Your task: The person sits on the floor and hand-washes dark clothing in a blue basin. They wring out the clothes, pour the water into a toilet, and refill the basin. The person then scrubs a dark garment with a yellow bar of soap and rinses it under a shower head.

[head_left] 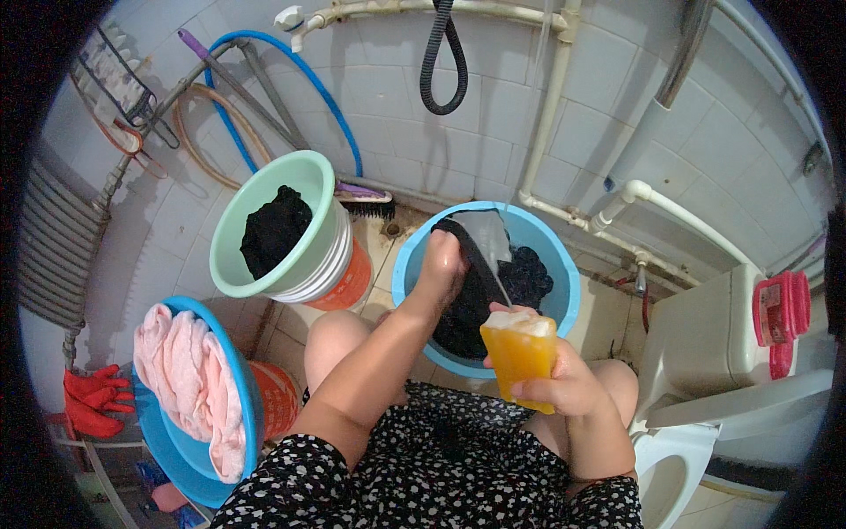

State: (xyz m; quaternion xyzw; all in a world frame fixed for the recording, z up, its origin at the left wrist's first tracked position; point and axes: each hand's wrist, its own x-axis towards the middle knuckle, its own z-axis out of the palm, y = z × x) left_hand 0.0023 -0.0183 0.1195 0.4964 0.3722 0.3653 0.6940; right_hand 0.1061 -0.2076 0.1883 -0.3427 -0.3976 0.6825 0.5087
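Observation:
My left hand [443, 262] is closed on one end of a black garment [477, 256], pulled into a taut strip above the blue basin [566, 309]. A yellow bar of soap [515, 357] with whitish lather along its top edge is gripped in my right hand [571, 379]. The strip's lower end runs down to the fingertips behind the soap; their hold on it is partly hidden. More dark wet clothing [527, 280] lies in the basin, beside a grey panel [480, 231] at its far side.
A pale green basin [231, 280] with black cloth [275, 231] stands on a bucket [339, 278] at left. Nearer, another blue basin [167, 454] holds a pink towel [189, 379]. Red gloves [95, 401] hang far left. A toilet [696, 353] stands at right, with pipes [551, 106] along the wall.

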